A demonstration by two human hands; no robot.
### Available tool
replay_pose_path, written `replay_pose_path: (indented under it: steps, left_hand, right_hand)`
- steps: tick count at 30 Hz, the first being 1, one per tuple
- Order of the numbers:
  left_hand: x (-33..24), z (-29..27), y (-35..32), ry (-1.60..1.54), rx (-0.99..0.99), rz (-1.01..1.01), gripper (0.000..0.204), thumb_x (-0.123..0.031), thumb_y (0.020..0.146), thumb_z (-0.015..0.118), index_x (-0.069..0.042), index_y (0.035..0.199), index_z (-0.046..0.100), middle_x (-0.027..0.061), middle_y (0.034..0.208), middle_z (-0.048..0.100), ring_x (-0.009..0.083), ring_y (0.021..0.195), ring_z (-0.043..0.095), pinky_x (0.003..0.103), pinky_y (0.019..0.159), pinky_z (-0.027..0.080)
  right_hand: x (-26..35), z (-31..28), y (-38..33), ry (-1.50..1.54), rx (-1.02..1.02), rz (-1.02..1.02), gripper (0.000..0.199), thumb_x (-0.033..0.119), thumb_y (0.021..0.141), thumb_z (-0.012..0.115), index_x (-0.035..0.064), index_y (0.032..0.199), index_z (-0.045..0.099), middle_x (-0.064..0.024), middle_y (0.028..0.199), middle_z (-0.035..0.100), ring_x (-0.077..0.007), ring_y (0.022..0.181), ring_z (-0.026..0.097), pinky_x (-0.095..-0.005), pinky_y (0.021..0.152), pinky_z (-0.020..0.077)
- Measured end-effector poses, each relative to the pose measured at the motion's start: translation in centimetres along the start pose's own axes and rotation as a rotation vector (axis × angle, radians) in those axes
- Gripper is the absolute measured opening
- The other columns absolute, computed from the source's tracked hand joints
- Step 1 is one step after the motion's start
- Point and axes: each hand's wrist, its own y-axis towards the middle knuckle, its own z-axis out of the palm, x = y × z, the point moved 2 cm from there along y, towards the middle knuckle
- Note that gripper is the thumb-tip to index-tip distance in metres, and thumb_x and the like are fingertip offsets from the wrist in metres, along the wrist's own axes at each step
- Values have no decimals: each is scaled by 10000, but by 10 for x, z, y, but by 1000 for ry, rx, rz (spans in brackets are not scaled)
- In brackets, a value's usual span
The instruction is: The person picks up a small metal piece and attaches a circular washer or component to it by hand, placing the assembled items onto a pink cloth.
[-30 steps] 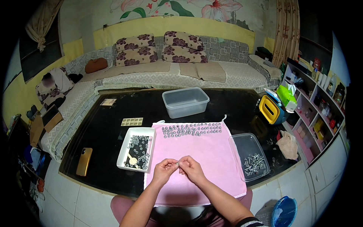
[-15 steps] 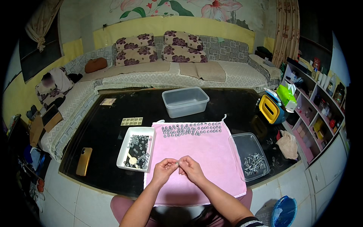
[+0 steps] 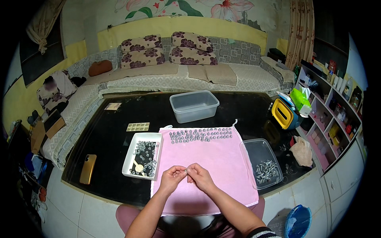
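My left hand (image 3: 172, 178) and my right hand (image 3: 199, 177) meet fingertip to fingertip above a pink cloth (image 3: 222, 166). Both are closed in a pinch around something very small, mostly hidden by the fingers. Several small silvery metal pieces (image 3: 200, 135) stand in rows along the cloth's far edge. Beside my left hand, a white tray (image 3: 126, 163) holds loose shiny nut-like pieces (image 3: 147, 152) and a pale scoop (image 3: 138, 167). To the right of the cloth, a shallow clear plastic tray (image 3: 254, 152) contains a pile of silvery screws or bolts (image 3: 266, 173).
At the table's far side stands an empty clear plastic tub (image 3: 194, 111). A gold phone (image 3: 88, 169) and a label sheet (image 3: 138, 127) lie to the left on the black table (image 3: 107, 146). A yellow-and-blue box (image 3: 285, 114) and a beige cloth (image 3: 301, 152) sit at the right.
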Motion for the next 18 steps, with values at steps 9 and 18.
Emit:
replay_pose_path:
  steps: [9,18]
  left_hand:
    - [-1,0,-1,-23,17,7,106,-5,792,580,7,897,571,49,785,590,90,744,564,198,690,463]
    - [0,1,0,-56,36,11,112,-9,793,581,8,903,565,47,785,594,81,731,558,191,665,455]
  right_hand:
    - [5,0,-2,-19,22,-16,342,287,920,373,23,758,517,-32,557,510,-94,516,477,-233,507,416]
    - [0,-2,0,7,67,-1,343,300,918,375,28,761,514,-29,559,508,-91,522,477,-228,514,416]
